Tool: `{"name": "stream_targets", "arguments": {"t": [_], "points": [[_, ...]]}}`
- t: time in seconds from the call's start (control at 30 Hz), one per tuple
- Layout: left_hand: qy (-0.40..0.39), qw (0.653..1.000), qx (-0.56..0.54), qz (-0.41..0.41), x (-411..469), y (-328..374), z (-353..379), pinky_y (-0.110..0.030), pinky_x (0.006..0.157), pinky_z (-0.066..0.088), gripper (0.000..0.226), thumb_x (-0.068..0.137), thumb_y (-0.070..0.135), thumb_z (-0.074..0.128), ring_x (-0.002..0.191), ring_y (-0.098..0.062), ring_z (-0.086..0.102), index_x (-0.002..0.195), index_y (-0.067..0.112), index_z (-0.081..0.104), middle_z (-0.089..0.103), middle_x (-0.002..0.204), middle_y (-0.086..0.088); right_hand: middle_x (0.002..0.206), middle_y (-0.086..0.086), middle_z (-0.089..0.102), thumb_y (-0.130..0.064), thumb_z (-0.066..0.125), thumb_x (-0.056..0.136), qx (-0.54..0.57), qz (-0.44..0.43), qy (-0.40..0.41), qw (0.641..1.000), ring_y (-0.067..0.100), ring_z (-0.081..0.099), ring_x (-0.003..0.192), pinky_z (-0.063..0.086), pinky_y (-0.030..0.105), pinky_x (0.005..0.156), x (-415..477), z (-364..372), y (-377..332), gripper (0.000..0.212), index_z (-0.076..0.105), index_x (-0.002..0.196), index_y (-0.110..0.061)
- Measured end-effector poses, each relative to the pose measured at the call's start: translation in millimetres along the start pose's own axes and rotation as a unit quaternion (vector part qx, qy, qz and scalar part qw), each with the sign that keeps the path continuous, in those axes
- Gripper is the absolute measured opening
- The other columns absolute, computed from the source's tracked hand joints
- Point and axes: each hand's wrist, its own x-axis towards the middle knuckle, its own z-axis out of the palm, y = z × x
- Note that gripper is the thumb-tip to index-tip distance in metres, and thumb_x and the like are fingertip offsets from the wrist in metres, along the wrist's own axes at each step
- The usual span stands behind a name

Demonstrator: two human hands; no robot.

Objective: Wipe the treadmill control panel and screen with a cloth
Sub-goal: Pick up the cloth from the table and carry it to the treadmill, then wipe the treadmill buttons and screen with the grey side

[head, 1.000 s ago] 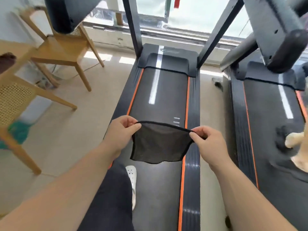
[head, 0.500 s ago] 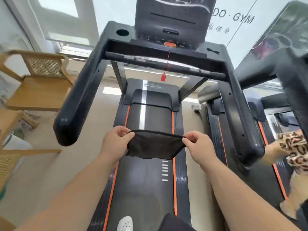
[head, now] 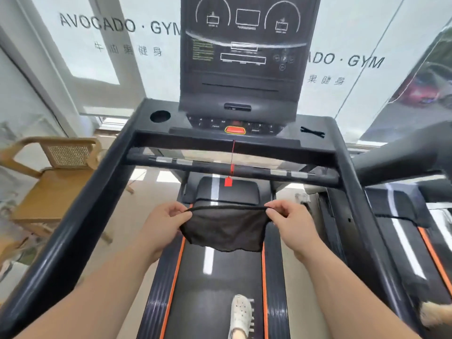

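- The cloth (head: 223, 227), dark and thin, hangs in the lower middle of the frame, stretched flat between two hands, its lower edge loose and free above the belt (head: 212, 285).
- The left hand (head: 162, 228) pinches the cloth's upper left corner between thumb and fingers, the rest of the hand curled closed around that corner.
- The right hand (head: 289, 226) pinches the upper right corner the same way, fingers bent in, nothing else in its hold.
- The screen (head: 244, 47) stands upright in the upper middle of the frame, dark with pale outlines on it; the control panel (head: 234, 123) with its buttons and an orange-red stop button (head: 235, 130) sits just below it.
- The cloth is well apart from both, lower in the frame than the crossbar (head: 232, 167), touching neither.
- A red clip (head: 228, 181) dangles on a cord from the panel, between the cloth and the buttons.
- Judged from this, no wiping has begun: the cloth is only spread ready, and both the panel and the screen are left to do.
- A wooden chair (head: 56, 177) stands at the left of the frame; a second treadmill (head: 406, 228) is at the right edge.
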Motion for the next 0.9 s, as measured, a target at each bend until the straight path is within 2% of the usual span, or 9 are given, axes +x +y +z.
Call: {"name": "stream_targets", "arguments": {"t": [0.07, 0.17, 0.23, 0.3, 0.4, 0.5, 0.6, 0.73, 0.9], "points": [[-0.001, 1.000, 0.000, -0.008, 26, 26, 17, -0.033, 0.070, 0.049, 0.009, 0.094, 0.012, 0.065, 0.079, -0.019, 0.059, 0.084, 0.011, 0.065, 0.066, 0.082, -0.008, 0.091, -0.011, 0.075, -0.008, 0.067, 0.095, -0.043, -0.029, -0.010, 0.999, -0.003, 0.066, 0.082, 0.048, 0.015, 0.076, 41, -19, -11, 0.018, 0.075, 0.091, -0.024], [-0.015, 1.000, 0.003, 0.009, 70, 67, 35, -0.039, 0.072, 0.050, 0.009, 0.087, 0.020, 0.070, 0.076, -0.019, 0.059, 0.081, 0.015, 0.066, 0.065, 0.077, -0.003, 0.085, -0.013, 0.073, -0.012, 0.068, 0.091, -0.116, -0.055, -0.015, 0.992, 0.011, 0.067, 0.087, 0.050, 0.028, 0.081, 108, -46, -32, 0.017, 0.075, 0.085, -0.027], [-0.036, 0.999, 0.016, 0.027, 96, 90, 47, -0.036, 0.063, 0.045, 0.015, 0.087, 0.014, 0.070, 0.065, -0.015, 0.055, 0.075, 0.020, 0.065, 0.062, 0.068, 0.000, 0.069, -0.010, 0.066, -0.013, 0.066, 0.087, -0.119, -0.040, 0.003, 0.992, 0.018, 0.062, 0.074, 0.048, 0.032, 0.073, 144, -62, -47, 0.015, 0.072, 0.074, -0.018], [-0.071, 0.997, 0.021, 0.038, 116, 107, 63, -0.028, 0.056, 0.040, 0.024, 0.089, 0.005, 0.070, 0.055, -0.009, 0.051, 0.071, 0.022, 0.065, 0.060, 0.063, 0.002, 0.056, -0.010, 0.057, -0.015, 0.064, 0.084, -0.097, -0.028, 0.035, 0.994, 0.017, 0.053, 0.062, 0.043, 0.032, 0.064, 171, -76, -60, 0.018, 0.066, 0.066, -0.011], [-0.106, 0.993, 0.014, 0.051, 142, 131, 82, -0.022, 0.050, 0.040, 0.016, 0.089, 0.001, 0.069, 0.052, -0.008, 0.050, 0.078, 0.011, 0.063, 0.060, 0.062, 0.000, 0.052, -0.013, 0.056, -0.015, 0.063, 0.082, -0.089, -0.017, 0.055, 0.994, 0.014, 0.051, 0.058, 0.040, 0.029, 0.061, 207, -95, -72, 0.018, 0.066, 0.065, -0.011], [-0.107, 0.992, 0.000, 0.069, 177, 149, 96, -0.024, 0.050, 0.042, 0.009, 0.091, 0.002, 0.067, 0.052, -0.013, 0.048, 0.084, 0.005, 0.062, 0.058, 0.063, -0.002, 0.061, -0.012, 0.065, -0.015, 0.063, 0.086, -0.104, -0.015, 0.086, 0.991, 0.016, 0.060, 0.068, 0.048, 0.033, 0.066, 245, -106, -77, 0.017, 0.070, 0.070, -0.016], [-0.101, 0.992, -0.004, 0.075, 217, 160, 110, -0.028, 0.052, 0.043, 0.012, 0.090, 0.003, 0.068, 0.054, -0.016, 0.048, 0.084, 0.009, 0.060, 0.060, 0.065, -0.003, 0.080, -0.010, 0.071, -0.016, 0.062, 0.089, -0.114, -0.001, 0.123, 0.986, 0.013, 0.065, 0.078, 0.048, 0.032, 0.072, 283, -106, -76, 0.015, 0.072, 0.080, -0.023], [-0.136, 0.987, 0.026, 0.080, 268, 168, 126, -0.032, 0.054, 0.045, 0.011, 0.089, 0.002, 0.067, 0.059, -0.023, 0.051, 0.086, 0.000, 0.058, 0.060, 0.067, -0.012, 0.085, 0.000, 0.069, -0.014, 0.056, 0.095, -0.038, 0.052, 0.179, 0.982, 0.012, 0.064, 0.052, 0.058, 0.034, 0.054, 321, -89, -73, 0.019, 0.066, 0.084, -0.025], [-0.167, 0.980, 0.054, 0.097, 315, 180, 132, -0.037, 0.060, 0.049, 0.012, 0.075, 0.025, 0.071, 0.057, -0.018, 0.052, 0.078, 0.020, 0.060, 0.059, 0.063, -0.003, 0.093, -0.001, 0.063, -0.013, 0.056, 0.101, 0.044, 0.060, 0.259, 0.963, 0.012, 0.065, 0.069, 0.062, 0.032, 0.060, 360, -61, -90, 0.025, 0.062, 0.085, -0.031]]}}
